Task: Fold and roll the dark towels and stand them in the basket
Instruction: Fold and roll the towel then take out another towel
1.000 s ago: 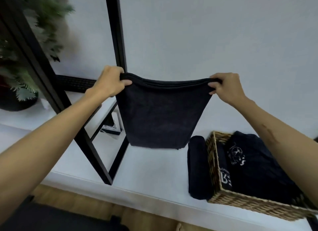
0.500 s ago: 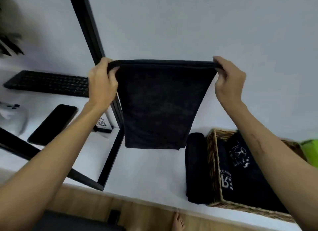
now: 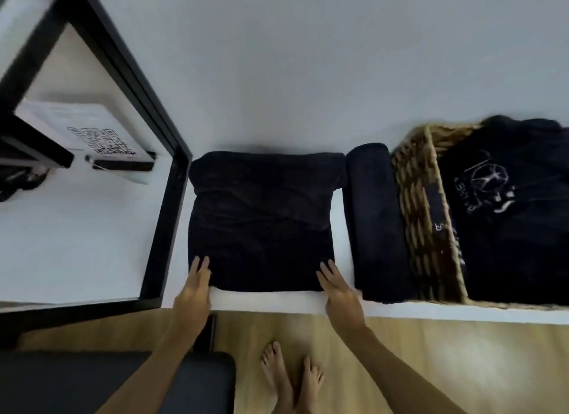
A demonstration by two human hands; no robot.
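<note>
- A white bench [image 3: 92,247] with a flat top runs across the view.
- A black metal frame [image 3: 160,228] stands on the bench at the left.
- A white card with a QR code [image 3: 98,141] lies inside that frame.
- Pale wooden floor [image 3: 431,358] lies below.
- A black cushioned seat [image 3: 92,383] sits bottom left.
- Two bare feet [image 3: 292,379] stand on the floor.

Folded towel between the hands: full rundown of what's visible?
The folded towel is dark, nearly black, soft terry-like cloth, lying flat on the white table as a rough square with its far edge bunched and wider. Creases cross its top. The left hand and right hand rest straight fingers on its near corners. The black frame runs along its left; the rolled towel lies at its right, meeting its far corner.
</note>
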